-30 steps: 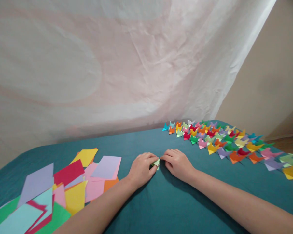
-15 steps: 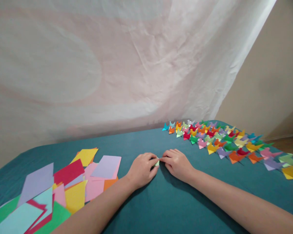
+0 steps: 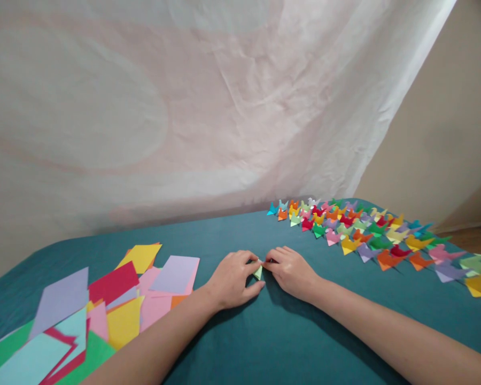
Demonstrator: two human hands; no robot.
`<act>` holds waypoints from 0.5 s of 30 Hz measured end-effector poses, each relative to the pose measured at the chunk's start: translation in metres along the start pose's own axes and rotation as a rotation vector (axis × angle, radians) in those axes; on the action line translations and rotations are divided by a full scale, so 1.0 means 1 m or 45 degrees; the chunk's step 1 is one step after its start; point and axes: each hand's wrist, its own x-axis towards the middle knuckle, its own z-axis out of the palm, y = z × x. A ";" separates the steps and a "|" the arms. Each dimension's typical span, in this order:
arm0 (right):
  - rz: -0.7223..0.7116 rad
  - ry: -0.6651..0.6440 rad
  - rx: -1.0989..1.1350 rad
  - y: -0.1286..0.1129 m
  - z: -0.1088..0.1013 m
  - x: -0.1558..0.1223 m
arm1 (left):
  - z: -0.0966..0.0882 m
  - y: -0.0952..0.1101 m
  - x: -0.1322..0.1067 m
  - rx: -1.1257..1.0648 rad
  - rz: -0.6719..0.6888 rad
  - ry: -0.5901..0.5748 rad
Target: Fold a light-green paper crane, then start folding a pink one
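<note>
Between my two hands, at the middle of the table, is a small piece of folded pale green paper [image 3: 258, 273], mostly hidden by fingers. My left hand [image 3: 237, 278] has its fingers curled over the paper's top end, while its thumb lies apart on the cloth below. My right hand [image 3: 289, 271] pinches the paper's upper right tip between thumb and forefinger, its other fingers curled in. The exact folds are too small to make out.
A dark green cloth covers the table [image 3: 224, 353]. Loose coloured paper sheets [image 3: 114, 280] overlap at the left. Rows of small folded paper birds [image 3: 358, 235] stand at the right, beyond my right forearm. A pale curtain [image 3: 208, 107] hangs behind.
My left thumb has moved down and away from the fingers, so more of the pale green paper shows. My right fingers have shifted slightly at its tip. The sheets and birds stay put.
</note>
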 end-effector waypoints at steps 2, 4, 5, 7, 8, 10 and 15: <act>-0.029 0.014 0.005 0.000 0.000 0.000 | 0.000 0.000 0.000 0.002 -0.002 0.000; -0.052 0.029 0.018 0.000 0.000 0.000 | 0.000 0.000 0.000 0.000 0.000 -0.003; -0.061 0.032 0.025 0.000 0.000 0.000 | 0.000 0.000 0.000 -0.001 -0.001 -0.004; -0.066 0.035 0.044 0.000 0.000 0.000 | 0.000 0.001 0.000 -0.004 -0.001 -0.008; -0.065 0.032 0.056 0.000 0.000 0.001 | 0.000 0.001 0.000 -0.005 -0.001 -0.010; -0.057 0.030 0.087 -0.001 -0.001 0.001 | -0.001 0.001 0.000 -0.007 0.001 -0.008; 0.032 0.043 0.218 -0.002 0.002 -0.001 | -0.001 0.000 0.000 -0.021 -0.003 0.000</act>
